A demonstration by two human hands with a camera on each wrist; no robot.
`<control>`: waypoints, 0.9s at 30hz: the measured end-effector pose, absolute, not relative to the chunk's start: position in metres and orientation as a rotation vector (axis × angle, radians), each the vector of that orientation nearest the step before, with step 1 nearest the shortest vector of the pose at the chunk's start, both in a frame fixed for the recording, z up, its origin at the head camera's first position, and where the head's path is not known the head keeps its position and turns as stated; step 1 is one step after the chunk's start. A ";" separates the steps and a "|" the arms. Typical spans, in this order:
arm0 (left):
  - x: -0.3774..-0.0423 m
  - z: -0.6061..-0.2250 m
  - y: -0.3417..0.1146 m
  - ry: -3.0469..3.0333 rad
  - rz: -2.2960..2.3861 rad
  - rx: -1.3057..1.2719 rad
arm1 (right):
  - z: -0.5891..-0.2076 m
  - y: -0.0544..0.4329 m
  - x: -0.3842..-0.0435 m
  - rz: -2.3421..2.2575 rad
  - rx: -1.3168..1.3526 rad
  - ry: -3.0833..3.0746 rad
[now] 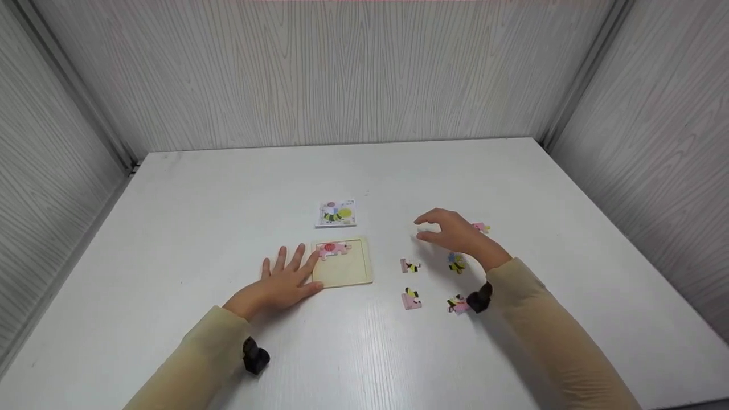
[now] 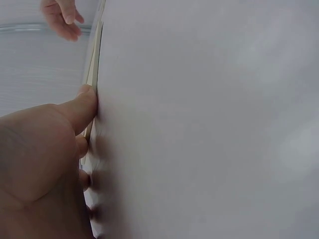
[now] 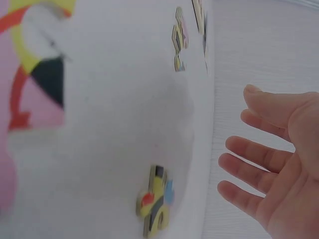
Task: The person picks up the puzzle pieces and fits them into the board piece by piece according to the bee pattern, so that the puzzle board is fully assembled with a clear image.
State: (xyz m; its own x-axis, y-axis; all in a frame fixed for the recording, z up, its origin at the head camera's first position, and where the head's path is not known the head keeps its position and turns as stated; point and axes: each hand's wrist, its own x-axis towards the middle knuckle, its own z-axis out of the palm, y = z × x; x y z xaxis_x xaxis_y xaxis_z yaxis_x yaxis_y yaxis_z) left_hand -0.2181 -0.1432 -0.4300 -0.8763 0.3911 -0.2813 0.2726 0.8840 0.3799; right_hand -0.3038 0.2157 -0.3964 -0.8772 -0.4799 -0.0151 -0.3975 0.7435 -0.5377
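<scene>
A wooden puzzle tray [image 1: 370, 267] lies flat, with one pink puzzle piece [image 1: 342, 248] in its upper left part. My left hand [image 1: 283, 287] rests at the tray's left side, fingers spread, with thumb and index finger touching its edge; the left wrist view shows the thumb [image 2: 82, 107] against that edge. Over the table to the right hovers my right hand [image 1: 458, 232], its fingers loosely bent and nothing between them. Below it lies a blue, yellow and black piece [image 1: 456, 263], also seen in the right wrist view as a thick piece [image 3: 157, 204].
Other loose pieces lie around: a pink-black one [image 1: 410, 265], a pink-yellow one [image 1: 411, 299], a red-pink one [image 1: 457, 304] by the right wrist, and a pink one [image 1: 482, 227] partly behind the right hand. A square picture card [image 1: 336, 214] lies beyond the tray. Panels [image 1: 364, 74] enclose the table.
</scene>
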 end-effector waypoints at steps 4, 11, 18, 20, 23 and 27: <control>-0.217 -0.430 -0.143 2.700 0.470 0.492 | -0.398 0.229 -0.302 -0.805 -0.673 2.803; -0.217 -0.430 -0.143 2.701 0.475 0.486 | -0.398 0.251 -0.298 -0.846 -0.607 2.811; -0.217 -0.430 -0.142 2.700 0.463 0.479 | -0.397 0.273 -0.300 -0.836 -0.556 2.839; -0.217 -0.431 -0.143 2.699 0.462 0.479 | -0.398 0.278 -0.302 -0.821 -0.546 2.851; -0.217 -0.430 -0.143 2.698 0.464 0.475 | -0.397 0.286 -0.302 -0.796 -0.502 2.864; -0.218 -0.430 -0.143 2.693 0.463 0.470 | -0.395 0.299 -0.303 -0.794 -0.440 2.871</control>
